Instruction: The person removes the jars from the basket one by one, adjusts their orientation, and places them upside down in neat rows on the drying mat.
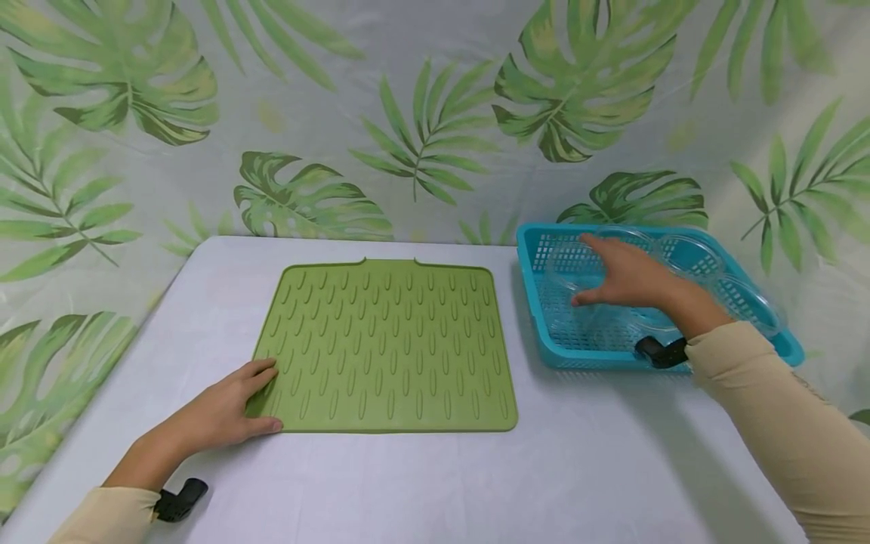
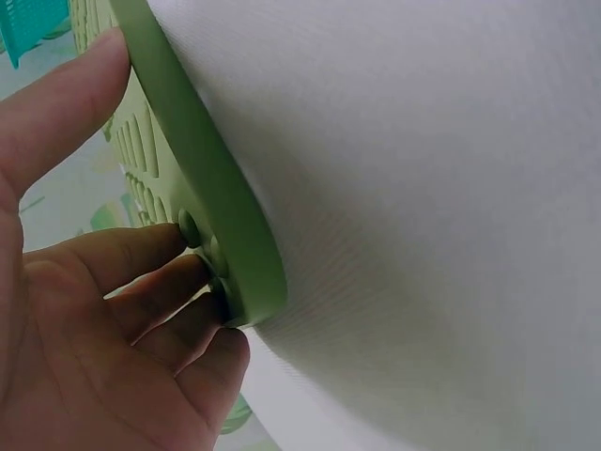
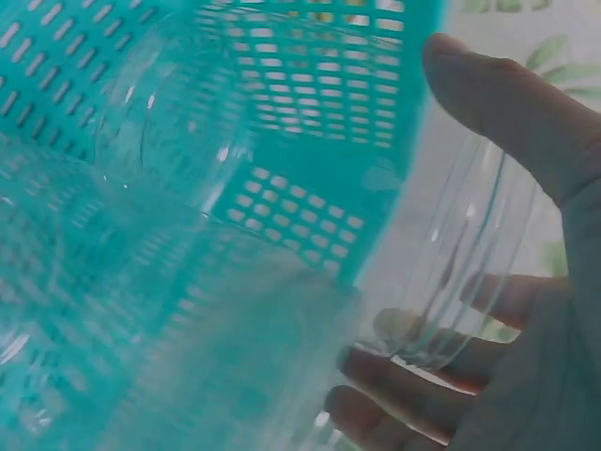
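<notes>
A green ridged silicone mat (image 1: 390, 344) lies flat on the table. My left hand (image 1: 224, 404) rests at its near left corner, thumb along the near edge and the other fingers (image 2: 155, 291) touching the left edge and ridges. Over the left part of a turquoise perforated basket (image 1: 553, 353), my right hand (image 1: 635, 276) holds a clear round container (image 3: 470, 244) between its thumb and spread fingers. More clear round containers (image 1: 748, 302) sit in the basket, some rising above its rim. Their outlines blur together in the right wrist view.
A white cloth (image 1: 442, 483) covers the table. Behind it hangs a leaf-patterned sheet (image 1: 435, 113). The basket stands at the back right, a short gap away from the mat.
</notes>
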The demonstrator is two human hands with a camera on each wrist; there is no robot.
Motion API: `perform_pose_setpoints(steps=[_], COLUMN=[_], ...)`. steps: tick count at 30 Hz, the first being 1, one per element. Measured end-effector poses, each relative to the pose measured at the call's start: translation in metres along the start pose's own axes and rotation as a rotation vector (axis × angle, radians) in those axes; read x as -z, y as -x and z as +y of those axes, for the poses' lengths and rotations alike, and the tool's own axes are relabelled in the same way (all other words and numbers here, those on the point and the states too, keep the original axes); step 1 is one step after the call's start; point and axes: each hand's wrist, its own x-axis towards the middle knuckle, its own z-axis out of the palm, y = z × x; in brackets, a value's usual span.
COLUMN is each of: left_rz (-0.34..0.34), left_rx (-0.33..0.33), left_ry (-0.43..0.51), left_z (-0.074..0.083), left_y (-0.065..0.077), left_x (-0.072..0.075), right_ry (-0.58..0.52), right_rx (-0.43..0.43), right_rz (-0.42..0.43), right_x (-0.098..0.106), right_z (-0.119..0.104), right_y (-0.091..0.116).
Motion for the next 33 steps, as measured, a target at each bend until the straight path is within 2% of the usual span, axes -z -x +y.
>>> perform_pose_setpoints(steps=[7,15,18,25,28,33], left_rz=[0.007,0.001,0.004,0.013,0.015,0.007], left_rx=[-0.009,-0.002,-0.006,-0.004,-0.003,-0.003], left_ry=[0.011,0.012,0.015,0.007,0.012,0.024], left_z=[-0.001,-0.003,-0.002,-0.001,-0.002,-0.002], left_y=[0.001,0.002,0.001,0.001,0.001,0.001], left_x=[0.0,-0.001,0.0,0.002,0.002,0.0], right_ry=[-0.156,-0.284,-0.352,-0.552,-0.591,-0.57], right_rx=[-0.029,-0.041,-0.058,-0.014,-0.014,-0.021], right_rz=[0.037,0.033,0.067,0.159,0.172,0.177], right_x=[0.015,0.016,0.019,0.03,0.031,0.029], right_z=[-0.006,-0.002,0.002,0.008,0.009,0.008], right_y=[0.009,0.015,0.02,0.03,0.032,0.03])
